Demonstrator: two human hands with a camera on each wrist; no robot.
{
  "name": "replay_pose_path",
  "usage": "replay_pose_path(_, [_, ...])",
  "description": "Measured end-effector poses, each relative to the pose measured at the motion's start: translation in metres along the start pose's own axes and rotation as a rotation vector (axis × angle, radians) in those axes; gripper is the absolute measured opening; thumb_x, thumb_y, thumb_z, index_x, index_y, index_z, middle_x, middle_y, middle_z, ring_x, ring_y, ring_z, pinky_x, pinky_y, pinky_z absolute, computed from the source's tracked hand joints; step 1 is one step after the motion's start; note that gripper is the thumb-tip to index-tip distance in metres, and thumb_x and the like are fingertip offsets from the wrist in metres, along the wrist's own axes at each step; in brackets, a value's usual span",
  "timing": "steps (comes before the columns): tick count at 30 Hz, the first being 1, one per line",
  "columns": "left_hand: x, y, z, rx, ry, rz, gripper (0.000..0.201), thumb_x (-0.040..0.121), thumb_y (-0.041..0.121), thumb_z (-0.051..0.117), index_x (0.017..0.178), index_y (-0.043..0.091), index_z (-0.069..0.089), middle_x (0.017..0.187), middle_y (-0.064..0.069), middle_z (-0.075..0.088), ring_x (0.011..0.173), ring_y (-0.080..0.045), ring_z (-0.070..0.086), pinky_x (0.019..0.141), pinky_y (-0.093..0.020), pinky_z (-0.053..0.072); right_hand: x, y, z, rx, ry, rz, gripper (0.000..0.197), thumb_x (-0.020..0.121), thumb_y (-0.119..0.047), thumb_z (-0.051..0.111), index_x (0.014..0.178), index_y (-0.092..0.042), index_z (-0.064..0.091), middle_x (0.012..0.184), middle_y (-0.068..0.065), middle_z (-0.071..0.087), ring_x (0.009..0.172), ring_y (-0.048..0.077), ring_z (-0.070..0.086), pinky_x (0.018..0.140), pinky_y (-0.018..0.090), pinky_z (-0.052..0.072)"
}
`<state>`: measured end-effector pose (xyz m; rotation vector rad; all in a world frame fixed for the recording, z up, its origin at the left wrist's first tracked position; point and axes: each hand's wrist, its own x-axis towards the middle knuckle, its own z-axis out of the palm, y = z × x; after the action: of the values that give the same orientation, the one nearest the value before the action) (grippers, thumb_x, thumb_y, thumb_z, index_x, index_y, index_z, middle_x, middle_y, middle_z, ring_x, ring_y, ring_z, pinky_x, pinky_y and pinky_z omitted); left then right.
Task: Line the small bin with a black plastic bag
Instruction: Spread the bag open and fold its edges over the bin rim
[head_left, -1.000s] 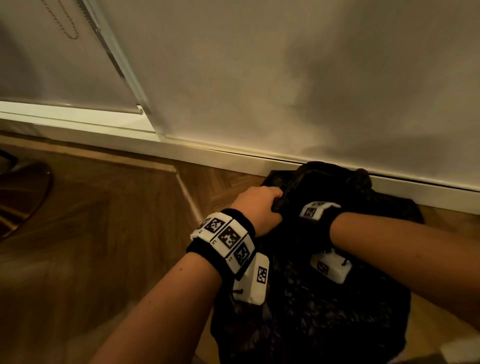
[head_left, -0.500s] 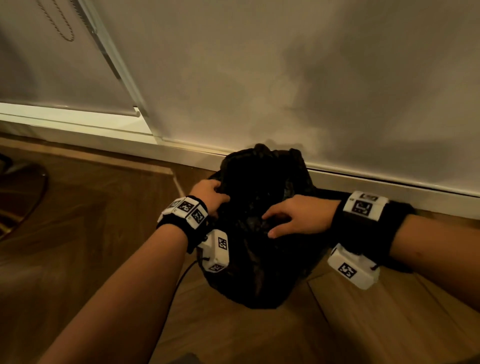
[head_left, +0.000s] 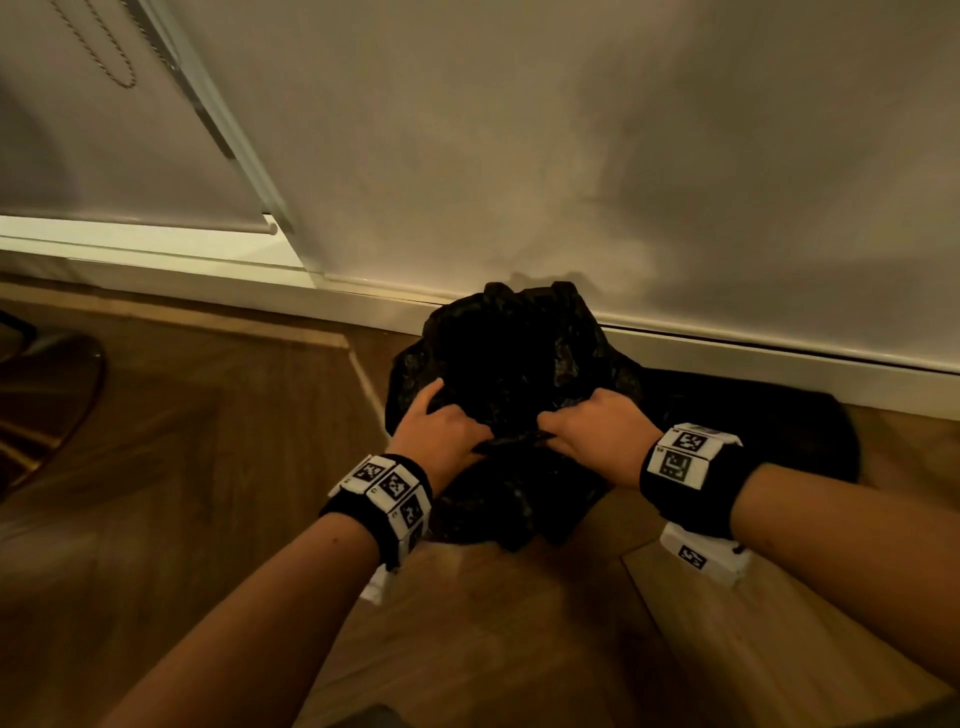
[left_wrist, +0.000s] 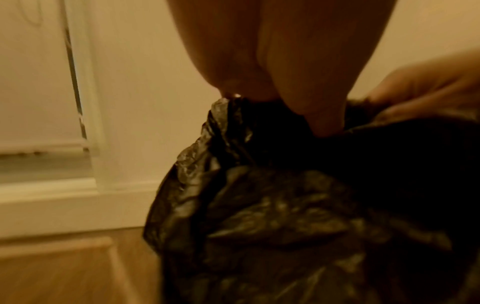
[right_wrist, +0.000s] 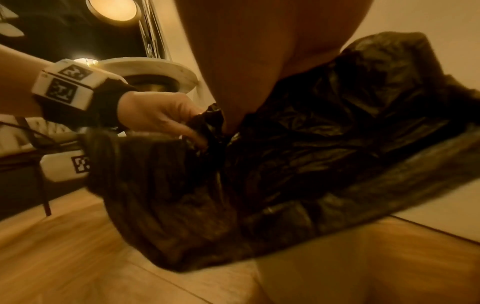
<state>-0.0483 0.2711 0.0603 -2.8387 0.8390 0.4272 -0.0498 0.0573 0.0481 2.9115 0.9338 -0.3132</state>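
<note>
A crinkled black plastic bag (head_left: 509, 353) stands bunched on the wooden floor against the white wall and covers whatever is under it; no bin surface shows. My left hand (head_left: 441, 426) grips the bag's near edge on the left, its fingertips (left_wrist: 319, 115) pressed into the plastic. My right hand (head_left: 592, 426) pinches the same near edge just to the right, so the two hands almost meet. In the right wrist view the bag (right_wrist: 324, 133) fills the middle and the left hand (right_wrist: 161, 115) pinches a fold of it.
A white skirting board (head_left: 779, 358) runs along the wall behind the bag. A window blind with a bead chain (head_left: 114, 57) hangs at the upper left. A dark round furniture base (head_left: 47, 395) sits on the floor at far left. Bare wood floor (head_left: 208, 467) lies left of the bag.
The right hand, laid flat on the bag half a second ago, now pinches its near edge. The left hand has shifted from the bag's left side to the near edge.
</note>
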Motion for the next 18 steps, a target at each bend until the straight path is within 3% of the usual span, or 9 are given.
replay_pose_path(5, [0.005,-0.02,-0.004,0.128,0.0,-0.071,0.033,0.094,0.031,0.046,0.123,0.043,0.055,0.131,0.01,0.056,0.137,-0.005,0.033,0.111,-0.055,-0.02,0.005,0.015,0.0,-0.089,-0.005,0.007,0.036,0.099,-0.046,0.033,0.117,-0.021,0.051,0.104,0.002,0.069,0.101,0.024,0.062,0.099,0.033,0.036])
replay_pose_path(11, [0.005,-0.004,-0.007,0.019,-0.042,-0.046,0.048,0.087,0.059,0.046,0.132,0.042,0.044,0.132,0.014,0.052,0.136,-0.012,0.035,0.11,-0.059,-0.02,0.006,0.015,0.012,0.072,0.123,0.002,0.054,0.082,-0.075,0.029,0.108,-0.034,0.055,0.097,-0.01,0.065,0.092,0.014,0.06,0.094,0.034,0.037])
replay_pose_path(15, [0.005,-0.008,0.003,0.044,-0.029,-0.081,0.034,0.097,0.034,0.043,0.13,0.036,0.046,0.128,0.009,0.055,0.134,-0.015,0.036,0.115,-0.054,-0.011,0.008,0.014,0.013,-0.069,0.073,0.023,0.037,0.09,-0.055,0.044,0.113,-0.029,0.056,0.104,-0.004,0.068,0.102,0.02,0.059,0.099,0.034,0.032])
replay_pose_path(18, [0.002,-0.014,0.006,-0.12,0.042,-0.042,0.041,0.093,0.033,0.051,0.133,0.037,0.046,0.136,0.01,0.047,0.137,-0.014,0.031,0.117,-0.048,-0.005,0.008,0.013,0.012,-0.077,0.058,0.056,0.034,0.09,-0.052,0.046,0.11,-0.027,0.056,0.101,-0.002,0.069,0.1,0.022,0.059,0.098,0.035,0.032])
